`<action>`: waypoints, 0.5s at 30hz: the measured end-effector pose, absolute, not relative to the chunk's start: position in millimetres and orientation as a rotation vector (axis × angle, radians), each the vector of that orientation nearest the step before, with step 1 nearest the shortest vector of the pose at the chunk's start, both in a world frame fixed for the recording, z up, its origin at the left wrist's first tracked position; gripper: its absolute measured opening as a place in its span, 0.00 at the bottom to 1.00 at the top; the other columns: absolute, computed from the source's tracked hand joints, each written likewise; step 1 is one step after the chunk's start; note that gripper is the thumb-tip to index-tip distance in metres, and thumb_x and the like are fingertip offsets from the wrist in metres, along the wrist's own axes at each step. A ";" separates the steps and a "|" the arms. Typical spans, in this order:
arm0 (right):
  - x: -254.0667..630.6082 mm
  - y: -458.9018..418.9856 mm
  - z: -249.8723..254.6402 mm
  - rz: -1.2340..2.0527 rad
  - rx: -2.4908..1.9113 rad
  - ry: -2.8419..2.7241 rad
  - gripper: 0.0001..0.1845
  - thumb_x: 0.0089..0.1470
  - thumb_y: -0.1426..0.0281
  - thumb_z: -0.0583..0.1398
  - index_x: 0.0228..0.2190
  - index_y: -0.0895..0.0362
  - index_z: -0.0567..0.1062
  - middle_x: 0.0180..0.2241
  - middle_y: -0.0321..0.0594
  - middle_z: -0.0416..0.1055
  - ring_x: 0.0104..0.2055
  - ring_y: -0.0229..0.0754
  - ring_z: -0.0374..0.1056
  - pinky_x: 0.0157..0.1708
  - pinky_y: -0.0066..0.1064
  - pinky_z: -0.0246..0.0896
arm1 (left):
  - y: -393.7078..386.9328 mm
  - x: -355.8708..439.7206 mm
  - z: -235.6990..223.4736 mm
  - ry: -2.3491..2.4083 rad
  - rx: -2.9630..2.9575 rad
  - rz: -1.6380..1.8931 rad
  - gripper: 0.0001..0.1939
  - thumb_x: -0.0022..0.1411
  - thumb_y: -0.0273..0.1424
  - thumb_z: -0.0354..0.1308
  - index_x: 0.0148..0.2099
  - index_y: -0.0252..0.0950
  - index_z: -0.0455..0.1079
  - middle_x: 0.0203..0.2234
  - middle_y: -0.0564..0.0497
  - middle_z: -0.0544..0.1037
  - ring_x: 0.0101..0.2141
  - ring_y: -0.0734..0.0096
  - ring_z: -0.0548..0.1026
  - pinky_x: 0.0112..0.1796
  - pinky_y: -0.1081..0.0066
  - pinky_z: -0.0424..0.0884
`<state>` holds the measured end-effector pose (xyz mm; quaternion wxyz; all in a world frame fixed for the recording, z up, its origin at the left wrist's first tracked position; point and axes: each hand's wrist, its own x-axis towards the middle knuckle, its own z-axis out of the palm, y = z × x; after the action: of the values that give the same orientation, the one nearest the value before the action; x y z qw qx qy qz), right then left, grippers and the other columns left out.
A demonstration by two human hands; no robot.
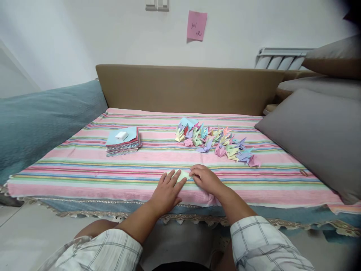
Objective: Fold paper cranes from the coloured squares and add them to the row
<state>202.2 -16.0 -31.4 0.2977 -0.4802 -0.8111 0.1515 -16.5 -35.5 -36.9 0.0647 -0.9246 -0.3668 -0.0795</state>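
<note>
A small pale green folded paper (182, 174) lies on the striped cloth (84, 169) near its front edge. My left hand (167, 190) rests flat on the paper's left part, fingers stretched out. My right hand (205, 178) presses the paper's right end with curled fingertips. Behind them a pile of several folded paper cranes (214, 143) in pastel colours spreads across the cloth. A stack of coloured square paper (123, 142) sits at the left, with a small white box (121, 135) on top.
Grey cushions (316, 139) lean at the right. A teal blanket (42, 120) covers the left side. A brown backrest (186, 88) runs along the wall, with a pink note (196, 25) above it and a radiator (279, 58) at the right.
</note>
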 end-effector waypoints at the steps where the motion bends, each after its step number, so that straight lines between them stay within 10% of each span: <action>1: 202.1 -15.5 -30.6 0.405 -1.279 -2.153 0.13 0.47 0.82 0.54 0.31 0.55 0.74 0.41 0.43 0.69 0.45 0.43 0.64 0.46 0.37 0.59 | -35.5 -16.7 -36.6 -1.109 -2.791 -0.239 0.39 0.52 0.42 0.60 0.63 0.43 0.49 0.63 0.43 0.49 0.60 0.49 0.49 0.56 0.50 0.46; 15: 200.8 -15.5 -26.8 0.436 -1.327 -2.204 0.15 0.44 0.82 0.54 0.31 0.55 0.74 0.46 0.43 0.66 0.49 0.44 0.60 0.50 0.37 0.55 | -35.0 -16.6 -36.8 -1.108 -2.794 -0.227 0.40 0.51 0.43 0.60 0.63 0.43 0.49 0.63 0.43 0.49 0.61 0.49 0.47 0.56 0.50 0.46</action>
<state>200.8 -15.5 -26.8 0.2630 -0.4908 -0.8148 0.1613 -16.6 -35.0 -36.8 0.0635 -0.9251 -0.3667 -0.0751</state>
